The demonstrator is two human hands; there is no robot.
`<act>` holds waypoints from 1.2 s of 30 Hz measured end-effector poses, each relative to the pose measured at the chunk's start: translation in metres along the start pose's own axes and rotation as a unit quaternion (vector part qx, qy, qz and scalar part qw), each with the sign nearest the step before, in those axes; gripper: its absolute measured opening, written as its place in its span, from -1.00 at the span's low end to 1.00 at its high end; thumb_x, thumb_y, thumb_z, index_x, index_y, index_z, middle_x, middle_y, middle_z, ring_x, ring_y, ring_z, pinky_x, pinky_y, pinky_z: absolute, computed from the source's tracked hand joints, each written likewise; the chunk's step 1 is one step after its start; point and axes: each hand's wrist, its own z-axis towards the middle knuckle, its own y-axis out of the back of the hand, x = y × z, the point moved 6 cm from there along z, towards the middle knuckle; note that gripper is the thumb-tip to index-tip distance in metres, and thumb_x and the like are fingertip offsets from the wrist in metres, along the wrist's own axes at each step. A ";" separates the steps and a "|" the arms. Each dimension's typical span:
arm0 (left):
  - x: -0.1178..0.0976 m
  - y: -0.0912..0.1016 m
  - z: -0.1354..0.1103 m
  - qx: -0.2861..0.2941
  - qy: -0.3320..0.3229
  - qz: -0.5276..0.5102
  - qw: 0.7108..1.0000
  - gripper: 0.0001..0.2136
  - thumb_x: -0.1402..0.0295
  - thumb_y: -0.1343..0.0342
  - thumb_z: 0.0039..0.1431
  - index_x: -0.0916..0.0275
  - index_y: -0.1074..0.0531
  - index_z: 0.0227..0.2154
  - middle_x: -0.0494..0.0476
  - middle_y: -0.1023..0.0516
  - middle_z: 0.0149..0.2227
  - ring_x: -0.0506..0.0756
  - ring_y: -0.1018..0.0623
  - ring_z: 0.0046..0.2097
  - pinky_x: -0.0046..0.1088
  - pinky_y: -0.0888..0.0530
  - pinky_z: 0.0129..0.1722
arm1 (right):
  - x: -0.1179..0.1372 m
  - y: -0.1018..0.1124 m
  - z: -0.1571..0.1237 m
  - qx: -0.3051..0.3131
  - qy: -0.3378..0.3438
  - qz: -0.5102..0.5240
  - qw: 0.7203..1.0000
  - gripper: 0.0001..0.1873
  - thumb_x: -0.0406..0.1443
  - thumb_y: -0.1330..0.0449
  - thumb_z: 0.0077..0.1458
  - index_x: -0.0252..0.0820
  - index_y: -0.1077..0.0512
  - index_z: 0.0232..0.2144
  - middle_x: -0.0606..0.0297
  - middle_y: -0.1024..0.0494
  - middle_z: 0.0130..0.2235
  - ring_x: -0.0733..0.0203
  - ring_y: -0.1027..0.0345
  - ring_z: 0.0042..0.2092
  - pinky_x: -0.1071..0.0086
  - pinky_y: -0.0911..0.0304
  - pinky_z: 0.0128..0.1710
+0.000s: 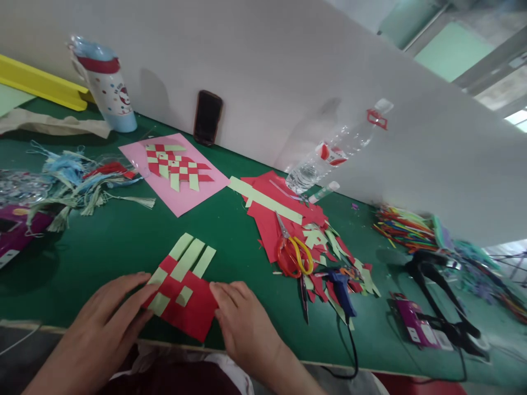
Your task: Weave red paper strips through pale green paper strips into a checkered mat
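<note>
A red paper sheet woven with pale green strips (183, 288) lies at the near edge of the green table (102, 241). My left hand (105, 318) rests with fingers stretched flat on the weave's left side. On its right edge, my right hand (242, 321) presses down, fingers together and curled onto the red paper. Three green strip ends stick out at the far side of the weave.
A finished red-green weave on pink paper (177, 170) lies further back. Red and green scraps with scissors (294, 252), a blue glue gun (341, 285), a plastic bottle (333, 153), a phone (208, 118), a drinking bottle (107, 82) and tassels (78, 175) surround it.
</note>
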 end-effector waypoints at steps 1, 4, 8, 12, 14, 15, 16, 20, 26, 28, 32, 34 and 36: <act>-0.010 -0.001 0.005 -0.004 -0.026 0.002 1.000 -0.67 0.27 -0.03 0.42 0.04 -0.44 0.18 0.18 -0.61 0.11 0.26 -0.60 0.11 -0.10 -0.45 0.23 | -0.003 0.004 0.002 -0.020 0.001 -0.004 1.000 -0.51 -0.41 0.00 0.42 -0.37 -0.37 0.32 -0.01 -0.58 0.21 -0.06 -0.45 0.15 0.03 -0.42 0.23; -0.032 -0.008 0.016 0.021 -0.115 0.013 0.993 -0.64 0.31 -0.06 0.41 0.08 -0.44 0.22 0.13 -0.60 0.21 0.21 -0.56 0.23 -0.13 -0.12 0.49 | -0.015 0.021 0.023 -0.078 0.000 -0.033 0.996 -0.54 -0.43 0.01 0.43 -0.34 -0.43 0.28 -0.02 -0.55 0.23 -0.04 -0.40 0.24 0.05 -0.35 0.31; -0.006 -0.014 0.022 0.029 -0.080 0.034 0.996 -0.54 0.18 -0.03 0.46 0.18 -0.33 0.34 0.24 -0.54 0.30 0.24 -0.48 0.34 -0.10 -0.01 0.52 | -0.011 0.023 0.070 -0.038 0.069 -0.080 0.994 -0.52 -0.38 -0.06 0.45 -0.22 -0.38 0.35 0.07 -0.42 0.38 0.00 -0.06 0.49 0.09 -0.24 0.40; 0.033 -0.023 0.023 0.045 -0.036 0.068 0.996 -0.40 -0.03 0.05 0.47 0.23 -0.25 0.39 0.31 -0.50 0.33 0.37 -0.34 0.44 0.09 0.06 0.51 | 0.000 0.007 0.109 0.016 0.117 -0.125 0.985 -0.52 -0.23 -0.04 0.52 -0.10 -0.31 0.40 0.22 -0.25 0.48 -0.01 0.15 0.56 -0.06 -0.08 0.46; 0.040 -0.031 0.025 0.062 -0.038 0.075 0.995 -0.39 -0.06 0.05 0.46 0.20 -0.26 0.39 0.31 -0.46 0.37 0.37 -0.28 0.47 0.11 0.14 0.52 | 0.002 -0.001 0.120 0.027 0.133 -0.133 0.982 -0.51 -0.19 0.01 0.55 -0.07 -0.28 0.42 0.26 -0.22 0.50 -0.02 0.18 0.56 -0.16 0.01 0.48; 0.041 -0.034 0.026 0.071 -0.042 0.076 0.994 -0.40 -0.06 0.05 0.46 0.19 -0.27 0.39 0.30 -0.44 0.38 0.36 -0.27 0.48 0.11 0.18 0.52 | 0.002 -0.004 0.123 0.032 0.138 -0.134 0.981 -0.51 -0.18 0.03 0.56 -0.06 -0.27 0.43 0.27 -0.21 0.50 -0.01 0.18 0.56 -0.19 0.04 0.48; 0.041 -0.037 0.027 0.076 -0.044 0.077 0.993 -0.42 -0.04 0.05 0.47 0.17 -0.28 0.39 0.29 -0.44 0.38 0.35 -0.27 0.48 0.11 0.20 0.52 | 0.001 -0.007 0.125 0.038 0.139 -0.133 0.981 -0.51 -0.18 0.05 0.56 -0.05 -0.26 0.43 0.29 -0.21 0.50 -0.01 0.17 0.56 -0.20 0.05 0.49; 0.040 -0.045 0.028 0.088 -0.044 0.075 0.992 -0.44 -0.02 0.02 0.47 0.13 -0.29 0.38 0.26 -0.45 0.38 0.34 -0.29 0.47 0.13 0.20 0.52 | -0.004 -0.013 0.124 0.055 0.132 -0.126 0.982 -0.50 -0.19 0.07 0.57 -0.06 -0.21 0.45 0.33 -0.21 0.50 0.02 0.13 0.56 -0.19 0.07 0.50; 0.038 -0.037 0.022 0.087 -0.051 0.073 0.992 -0.44 -0.06 0.06 0.48 0.16 -0.34 0.35 0.24 -0.42 0.40 0.34 -0.18 0.52 0.12 0.24 0.53 | -0.006 -0.014 0.123 0.050 0.129 -0.118 0.983 -0.50 -0.17 0.06 0.57 -0.02 -0.21 0.45 0.36 -0.21 0.50 0.05 0.14 0.56 -0.15 0.11 0.51; 0.036 -0.033 0.021 0.088 -0.056 0.078 0.992 -0.44 -0.07 0.07 0.48 0.16 -0.35 0.34 0.24 -0.41 0.41 0.34 -0.17 0.52 0.11 0.26 0.53 | -0.006 -0.015 0.123 0.046 0.130 -0.115 0.984 -0.50 -0.16 0.07 0.57 -0.02 -0.21 0.45 0.36 -0.21 0.50 0.05 0.14 0.56 -0.14 0.13 0.52; 0.032 -0.027 0.024 0.087 -0.061 0.075 0.991 -0.43 -0.04 0.08 0.49 0.15 -0.29 0.39 0.24 -0.40 0.41 0.34 -0.18 0.52 0.12 0.23 0.53 | -0.007 -0.017 0.123 0.042 0.138 -0.116 0.983 -0.49 -0.18 0.11 0.58 -0.06 -0.20 0.46 0.38 -0.18 0.51 0.03 0.16 0.56 -0.15 0.16 0.52; 0.028 -0.025 0.027 0.084 -0.078 0.074 0.991 -0.41 0.00 0.10 0.51 0.17 -0.20 0.45 0.23 -0.39 0.42 0.33 -0.18 0.52 0.08 0.23 0.53 | -0.007 -0.018 0.123 0.042 0.140 -0.115 0.983 -0.49 -0.19 0.13 0.59 -0.06 -0.20 0.46 0.39 -0.17 0.51 0.02 0.16 0.56 -0.16 0.17 0.53; 0.023 -0.025 0.029 0.089 -0.105 0.076 0.988 -0.37 0.01 0.12 0.52 0.19 -0.08 0.50 0.20 -0.39 0.42 0.31 -0.20 0.51 0.03 0.25 0.53 | -0.007 -0.017 0.123 0.044 0.141 -0.109 0.983 -0.49 -0.20 0.12 0.58 -0.08 -0.21 0.46 0.36 -0.18 0.51 0.00 0.15 0.56 -0.18 0.18 0.52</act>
